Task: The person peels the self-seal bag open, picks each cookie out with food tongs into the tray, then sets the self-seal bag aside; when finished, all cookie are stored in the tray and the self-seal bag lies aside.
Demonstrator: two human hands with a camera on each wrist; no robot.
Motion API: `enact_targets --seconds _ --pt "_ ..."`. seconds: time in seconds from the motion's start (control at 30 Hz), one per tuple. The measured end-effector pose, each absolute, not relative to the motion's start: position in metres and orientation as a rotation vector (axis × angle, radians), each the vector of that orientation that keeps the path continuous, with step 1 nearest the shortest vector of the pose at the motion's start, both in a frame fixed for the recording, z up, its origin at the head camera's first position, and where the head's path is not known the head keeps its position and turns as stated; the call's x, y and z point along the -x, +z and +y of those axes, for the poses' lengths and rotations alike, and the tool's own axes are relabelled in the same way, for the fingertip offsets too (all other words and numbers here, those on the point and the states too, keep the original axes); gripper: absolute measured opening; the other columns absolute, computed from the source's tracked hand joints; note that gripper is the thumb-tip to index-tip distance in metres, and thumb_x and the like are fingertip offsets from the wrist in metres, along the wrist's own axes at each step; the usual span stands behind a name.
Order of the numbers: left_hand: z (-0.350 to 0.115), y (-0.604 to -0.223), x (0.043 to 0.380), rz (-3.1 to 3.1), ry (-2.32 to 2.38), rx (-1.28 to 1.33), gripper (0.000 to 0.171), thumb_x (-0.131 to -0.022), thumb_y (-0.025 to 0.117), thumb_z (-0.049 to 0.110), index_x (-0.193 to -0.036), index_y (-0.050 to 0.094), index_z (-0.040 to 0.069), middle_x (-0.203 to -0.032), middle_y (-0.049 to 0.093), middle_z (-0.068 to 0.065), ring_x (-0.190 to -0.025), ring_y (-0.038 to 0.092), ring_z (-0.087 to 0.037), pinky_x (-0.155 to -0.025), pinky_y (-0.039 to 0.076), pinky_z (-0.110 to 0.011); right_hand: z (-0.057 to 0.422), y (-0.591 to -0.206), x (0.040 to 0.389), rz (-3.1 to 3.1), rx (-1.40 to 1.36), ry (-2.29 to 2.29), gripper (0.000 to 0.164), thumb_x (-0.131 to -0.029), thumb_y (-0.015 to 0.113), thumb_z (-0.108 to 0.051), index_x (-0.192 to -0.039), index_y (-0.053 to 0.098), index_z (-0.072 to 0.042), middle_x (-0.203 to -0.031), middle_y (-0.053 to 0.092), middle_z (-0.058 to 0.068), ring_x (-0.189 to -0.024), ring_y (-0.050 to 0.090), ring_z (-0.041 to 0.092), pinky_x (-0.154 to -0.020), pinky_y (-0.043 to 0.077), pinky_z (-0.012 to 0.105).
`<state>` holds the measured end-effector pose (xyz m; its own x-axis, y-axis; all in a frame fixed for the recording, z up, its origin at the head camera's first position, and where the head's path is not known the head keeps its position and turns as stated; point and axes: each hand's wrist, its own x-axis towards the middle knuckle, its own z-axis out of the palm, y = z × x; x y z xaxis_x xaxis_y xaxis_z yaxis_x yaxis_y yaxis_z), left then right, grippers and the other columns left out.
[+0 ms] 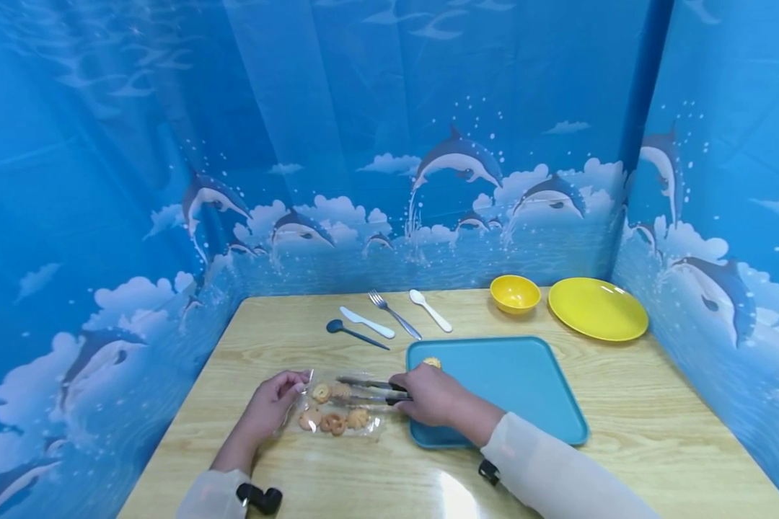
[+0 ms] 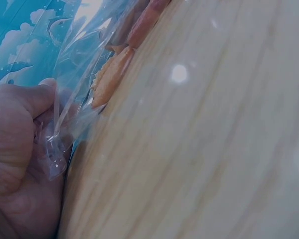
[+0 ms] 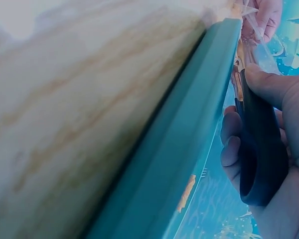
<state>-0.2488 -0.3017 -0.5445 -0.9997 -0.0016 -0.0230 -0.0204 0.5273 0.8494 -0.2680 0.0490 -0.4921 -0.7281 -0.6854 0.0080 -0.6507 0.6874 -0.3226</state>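
A clear plastic bag [image 1: 377, 427] with several cookies in it lies left of the tray. My left hand [image 1: 271, 404] pinches the bag's left edge between thumb and fingers; crumpled film [image 2: 54, 154] shows at the fingers in the left wrist view. My right hand [image 1: 436, 395] grips tongs [image 1: 371, 382] by their black handle [image 3: 261, 144]. The tongs' two metal arms stand apart and reach left over the bag, their tips at the upper cookies [image 1: 321, 393]. One cookie [image 1: 432, 362] lies on the blue tray [image 1: 506, 389], beyond my right hand.
Behind the bag lie a dark spoon [image 1: 357, 334], a white knife [image 1: 367, 322], a metal fork [image 1: 394, 314] and a white spoon [image 1: 431, 311]. A yellow bowl [image 1: 516, 294] and a yellow plate [image 1: 599, 309] stand at the back right. Dolphin-printed curtains [image 1: 376, 144] surround the table.
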Motion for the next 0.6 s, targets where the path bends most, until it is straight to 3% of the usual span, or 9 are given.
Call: enact_targets --seconds 0.6 --pt "-0.303 -0.548 0.249 2.737 1.529 -0.017 0.012 -0.103 0.060 0.024 -0.106 0.065 0.013 -0.138 0.066 -0.005 -0.137 0.056 -0.029 -0.118 0.041 -0.048 0.078 -0.483 0.258 2.787 1.011 -0.536 0.049 -0.098 0.069 -0.039 -0.140 0.061 -0.016 -0.108 0.075 -0.001 -0.075 0.057 0.002 -0.065 0.049 0.025"
